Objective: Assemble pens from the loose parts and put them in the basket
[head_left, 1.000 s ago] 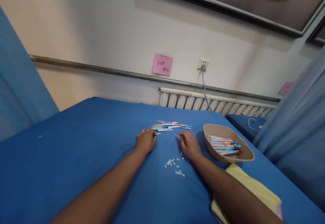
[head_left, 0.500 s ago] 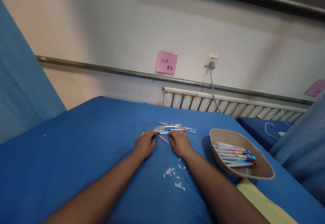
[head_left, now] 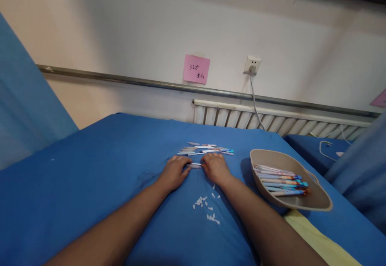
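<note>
My left hand (head_left: 175, 172) and my right hand (head_left: 216, 168) face each other low over the blue cloth, fingers curled and closed. Between their fingertips runs a slim whitish pen piece (head_left: 196, 164), each end reaching a hand. A greyish pen barrel lies right along it; I cannot tell whether it is held too. Just beyond the fingers is a loose pile of pens and pen parts (head_left: 201, 150) in white, grey and light blue. Nearer my body, between the forearms, several small white cone-shaped tips (head_left: 200, 201) lie scattered.
To the right stands a beige basket (head_left: 319, 203) holding several pens (head_left: 282, 182) with coloured ends. A yellow cloth (head_left: 313, 234) lies in front of it. Behind the bed are a radiator (head_left: 229, 115), a metal rail and a plugged-in cable (head_left: 254, 93). Blue curtains hang on both sides.
Both hands have drawn slightly back from the pile, and a whitish pen piece now spans the gap between them. The loose barrel there has turned from slanting to nearly level.
</note>
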